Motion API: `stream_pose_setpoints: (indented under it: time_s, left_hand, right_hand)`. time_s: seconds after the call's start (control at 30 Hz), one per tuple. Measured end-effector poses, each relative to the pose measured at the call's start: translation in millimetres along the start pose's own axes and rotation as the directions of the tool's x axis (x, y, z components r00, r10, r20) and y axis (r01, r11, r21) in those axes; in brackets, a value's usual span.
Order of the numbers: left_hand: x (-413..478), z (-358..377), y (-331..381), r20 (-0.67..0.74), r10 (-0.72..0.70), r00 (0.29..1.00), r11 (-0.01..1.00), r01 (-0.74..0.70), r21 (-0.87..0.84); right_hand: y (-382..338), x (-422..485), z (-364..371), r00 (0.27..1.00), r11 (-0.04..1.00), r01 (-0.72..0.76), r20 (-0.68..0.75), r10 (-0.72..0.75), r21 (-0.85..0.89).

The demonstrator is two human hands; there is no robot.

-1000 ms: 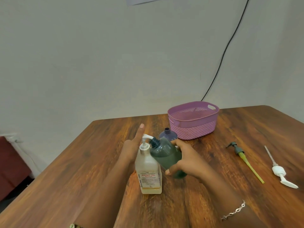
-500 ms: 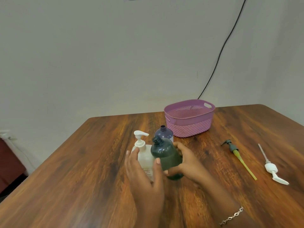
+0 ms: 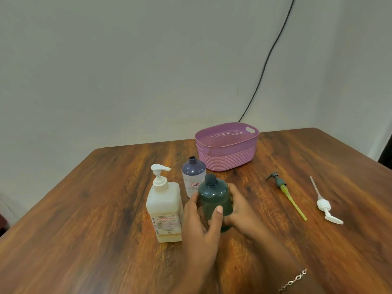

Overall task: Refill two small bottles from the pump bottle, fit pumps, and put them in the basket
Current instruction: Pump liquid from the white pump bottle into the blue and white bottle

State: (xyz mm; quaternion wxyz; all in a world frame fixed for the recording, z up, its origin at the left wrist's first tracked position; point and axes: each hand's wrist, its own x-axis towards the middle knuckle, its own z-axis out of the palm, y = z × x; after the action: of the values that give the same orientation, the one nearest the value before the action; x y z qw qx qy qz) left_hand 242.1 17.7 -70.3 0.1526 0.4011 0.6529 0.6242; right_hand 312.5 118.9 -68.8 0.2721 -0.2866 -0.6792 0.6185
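A dark green small bottle (image 3: 214,198) without a pump stands upright near the table's middle, held between both hands. My left hand (image 3: 201,228) wraps it from the left with the thumb across its front. My right hand (image 3: 241,211) grips it from the right. Just left stands the pale pump bottle (image 3: 164,206) with a white pump and a little yellowish liquid at the bottom. Behind them stands an open-necked purple small bottle (image 3: 193,177). A dark pump (image 3: 285,193) with a yellow tube and a white pump (image 3: 324,203) lie to the right.
The pink woven basket (image 3: 227,154) sits at the back of the wooden table (image 3: 84,219), holding nothing visible. A black cable (image 3: 267,60) runs down the wall behind it. The table's left edge slants toward me.
My left hand left the pump bottle's head and came round to grip the green bottle. The green bottle went from tilted under the nozzle to upright, a little right of the pump bottle.
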Motion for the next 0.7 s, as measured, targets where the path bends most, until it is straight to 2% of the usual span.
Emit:
stream_pose_setpoints:
  time_s: [0.13,0.47,0.57,0.7]
  left_hand:
    - [2.0,18.2,-2.9,0.089,-0.023,0.996,1.000,0.024,-0.006]
    - [10.9,74.8,-2.5,0.274,0.013,0.962,1.000,-0.006,-0.027]
    - [13.8,89.4,0.8,0.361,-0.002,0.932,0.998,0.022,-0.051]
    - [16.3,111.4,1.4,0.404,-0.011,0.915,0.998,0.038,-0.058]
  right_hand:
    - [7.2,-4.4,-18.0,0.997,0.998,0.023,-0.066,-0.026,-0.052]
    - [22.8,-15.6,-77.6,0.974,0.990,-0.031,-0.228,-0.002,-0.138]
    - [30.6,-17.2,-93.8,0.963,0.990,-0.037,-0.269,-0.001,-0.136]
    - [35.2,-20.3,-113.1,0.945,0.994,-0.022,-0.327,-0.016,-0.110]
